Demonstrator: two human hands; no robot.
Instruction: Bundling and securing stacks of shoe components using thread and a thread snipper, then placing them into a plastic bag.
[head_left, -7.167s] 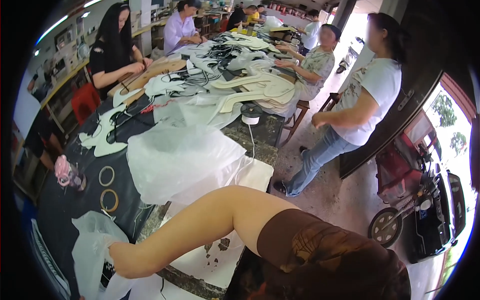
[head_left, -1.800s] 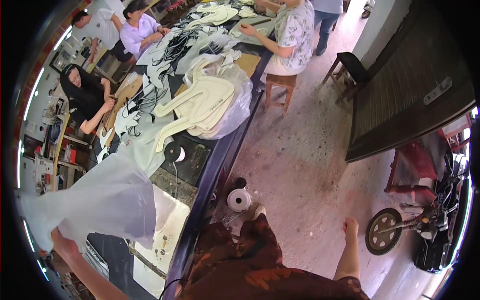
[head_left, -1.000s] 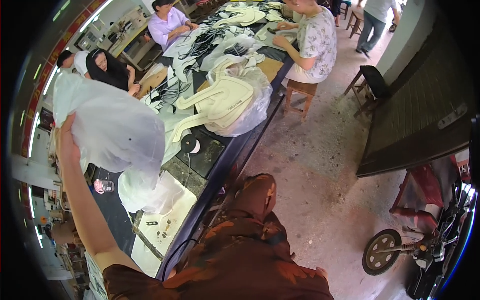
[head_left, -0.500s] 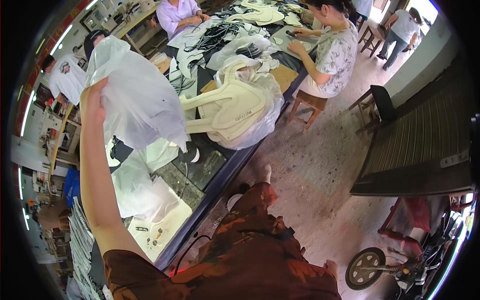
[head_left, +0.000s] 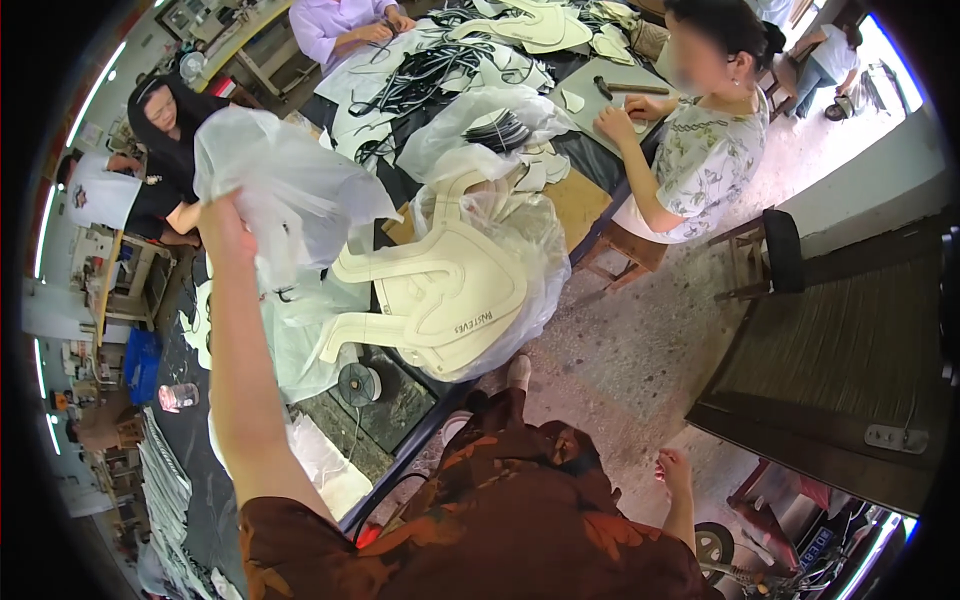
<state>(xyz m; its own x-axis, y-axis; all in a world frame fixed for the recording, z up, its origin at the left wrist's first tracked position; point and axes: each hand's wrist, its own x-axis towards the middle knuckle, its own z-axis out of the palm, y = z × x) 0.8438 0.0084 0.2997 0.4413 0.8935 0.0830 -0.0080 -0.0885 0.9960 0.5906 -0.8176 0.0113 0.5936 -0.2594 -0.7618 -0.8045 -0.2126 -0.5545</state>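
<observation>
Cut pieces (head_left: 440,290) crowd the worktable (head_left: 575,200); floor (head_left: 640,350) open.

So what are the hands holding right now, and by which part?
The left hand grips a clear plastic bag by a bunched edge, raised over the table. The right hand holds nothing.

A long dark desk (head_left: 395,400) carries cream pattern pieces bagged in clear plastic (head_left: 450,290), a small round reel (head_left: 357,383) and tangled dark straps (head_left: 440,75). A person in a floral top (head_left: 700,150) sits on a wooden stool (head_left: 620,245); a hammer (head_left: 625,88) lies near their hands. A dark chair (head_left: 765,255) stands behind, and what may be a motorbike wheel (head_left: 712,545) shows low down.
</observation>
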